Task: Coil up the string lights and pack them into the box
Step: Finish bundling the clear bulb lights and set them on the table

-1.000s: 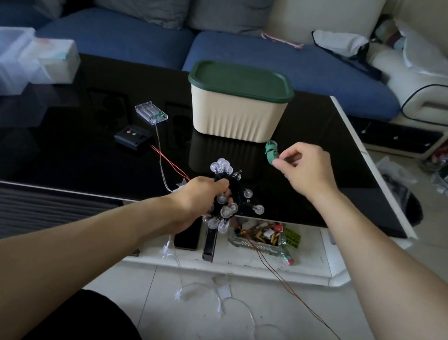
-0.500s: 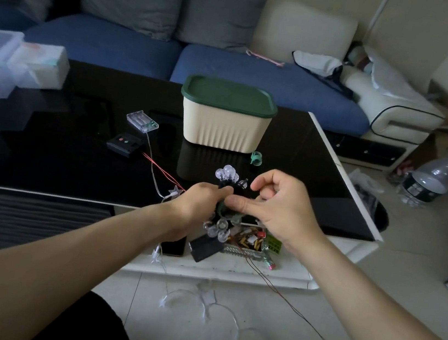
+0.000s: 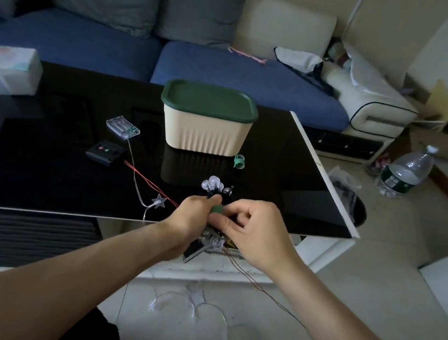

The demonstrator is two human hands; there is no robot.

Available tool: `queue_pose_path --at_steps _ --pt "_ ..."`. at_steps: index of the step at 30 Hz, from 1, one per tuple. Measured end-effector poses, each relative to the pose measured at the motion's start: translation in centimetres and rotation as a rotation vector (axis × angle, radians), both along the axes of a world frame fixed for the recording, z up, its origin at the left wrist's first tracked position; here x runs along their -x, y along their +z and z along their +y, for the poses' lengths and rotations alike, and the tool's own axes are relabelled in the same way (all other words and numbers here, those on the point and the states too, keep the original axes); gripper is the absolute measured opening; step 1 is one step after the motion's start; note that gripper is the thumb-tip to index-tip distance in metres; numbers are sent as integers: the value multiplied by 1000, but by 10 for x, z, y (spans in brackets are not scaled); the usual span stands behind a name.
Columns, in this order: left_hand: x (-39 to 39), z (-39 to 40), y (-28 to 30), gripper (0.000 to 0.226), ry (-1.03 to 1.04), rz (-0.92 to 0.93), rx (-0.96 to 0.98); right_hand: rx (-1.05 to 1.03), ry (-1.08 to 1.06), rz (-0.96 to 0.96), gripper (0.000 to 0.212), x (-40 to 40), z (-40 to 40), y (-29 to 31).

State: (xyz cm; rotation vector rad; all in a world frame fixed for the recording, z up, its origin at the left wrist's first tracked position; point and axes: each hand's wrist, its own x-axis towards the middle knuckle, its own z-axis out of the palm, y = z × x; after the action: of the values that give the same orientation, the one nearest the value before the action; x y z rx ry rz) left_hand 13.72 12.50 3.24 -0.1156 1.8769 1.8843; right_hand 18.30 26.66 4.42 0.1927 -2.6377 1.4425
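Note:
My left hand (image 3: 190,218) grips a coiled bundle of bulb string lights (image 3: 213,185) over the table's front edge, with clear bulbs sticking out above and below the fist. Against the bundle, my right hand (image 3: 254,231) pinches a small green clip (image 3: 216,209) with thumb and fingers. The cream box (image 3: 204,134) stands behind with its green lid (image 3: 209,100) on. A second green clip (image 3: 238,162) lies on the table at the box's right corner. A thin red wire (image 3: 263,289) trails from the bundle to the floor.
On the black glass table (image 3: 44,173) lie a clear battery case (image 3: 123,126), a black controller (image 3: 105,152) and a star light (image 3: 158,201) on a clear wire. More clear string lights (image 3: 189,304) lie on the floor. A tissue pack (image 3: 12,69) sits far left, a water bottle (image 3: 405,173) right.
My right hand moved from beside the box back to the bundle in my left hand. One green clip now lies by the box, and another is pinched at the bundle. The view swung right.

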Motion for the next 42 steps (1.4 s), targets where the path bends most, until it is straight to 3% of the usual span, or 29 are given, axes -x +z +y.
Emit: queue_pose_path --at_steps 2,8,15,17,20,23,25,27,29,32,34,37,42 --pt "-3 5 5 38 9 10 30 119 -38 -22 8 -2 2 -5" --pt "-11 28 12 28 39 53 49 343 -53 79 16 1 12 -8" --pt "-28 50 8 26 -19 33 86 228 139 -49 10 -3 38 2" --pt "-32 52 9 26 -43 20 115 192 96 -3 5 -4 43 3" --pt "-35 48 13 30 -34 -29 144 322 -67 11 9 -5 51 10" --pt "-30 42 17 32 1 -39 156 499 -111 -145 7 -7 58 17" --pt "-28 36 19 29 -2 0 172 446 -87 -299 6 -9 57 17" --pt "-31 33 22 40 -34 33 216 336 -74 -377 7 -10 52 13" --pt "-34 30 20 51 -81 34 280 254 -106 -338 11 -9 45 10" --pt "-34 25 10 37 -107 73 329 155 -130 -122 10 -6 35 10" --pt "-32 23 7 36 -104 101 356 166 -36 -46 11 -4 28 10" --pt "-28 18 3 43 -115 107 330 160 48 -70 11 -1 19 10" --pt "-19 15 -1 40 -155 96 341 158 -81 -229 11 7 27 3"
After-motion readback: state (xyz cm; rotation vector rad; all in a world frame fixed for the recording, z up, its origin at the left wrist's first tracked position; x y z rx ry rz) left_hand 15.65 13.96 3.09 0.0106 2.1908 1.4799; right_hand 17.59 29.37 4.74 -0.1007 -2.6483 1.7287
